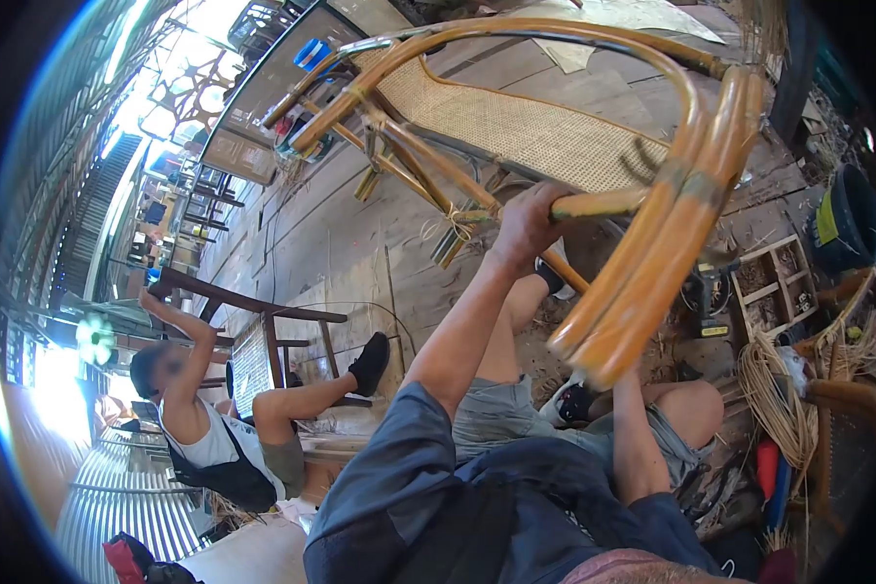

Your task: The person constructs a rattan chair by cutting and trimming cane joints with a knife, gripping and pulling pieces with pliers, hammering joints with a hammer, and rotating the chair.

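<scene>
Cane bundle (777, 394), divided tray (761, 292), bucket (857, 234) nearby, rattan frame (664, 245) hiding right hand

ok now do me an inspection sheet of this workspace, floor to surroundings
Surface: worn plank floor, littered with scraps at the right.
Job's things: curved rattan frame, raised before the person; woven cane panel beyond, join unclear.
Clutter: divided wooden tray, drill, cane bundle, dark bucket.
Hands: left hand grips a rail of the frame; right hand mostly hidden behind it, grip unclear.
Cables: thin dark line on the floor, possibly a cable.
Surroundings: another person by a dark wooden chair; corrugated metal wall.
</scene>
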Action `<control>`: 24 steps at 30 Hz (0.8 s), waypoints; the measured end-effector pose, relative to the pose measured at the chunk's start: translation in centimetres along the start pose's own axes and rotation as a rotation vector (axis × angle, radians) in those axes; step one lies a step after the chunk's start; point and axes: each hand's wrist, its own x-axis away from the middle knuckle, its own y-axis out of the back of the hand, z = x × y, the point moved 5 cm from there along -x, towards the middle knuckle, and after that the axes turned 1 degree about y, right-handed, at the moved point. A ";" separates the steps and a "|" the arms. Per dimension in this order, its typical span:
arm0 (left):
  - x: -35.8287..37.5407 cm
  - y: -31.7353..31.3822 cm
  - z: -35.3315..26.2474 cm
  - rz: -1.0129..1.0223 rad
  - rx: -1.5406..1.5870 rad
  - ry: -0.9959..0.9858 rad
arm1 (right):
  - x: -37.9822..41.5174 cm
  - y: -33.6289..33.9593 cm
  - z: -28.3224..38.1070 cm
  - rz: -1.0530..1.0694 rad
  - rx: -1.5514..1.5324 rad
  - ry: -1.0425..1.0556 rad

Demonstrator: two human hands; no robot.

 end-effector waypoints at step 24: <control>10.2 -6.3 7.6 0.192 -0.146 0.186 | -4.7 -0.3 4.7 -0.075 0.606 0.101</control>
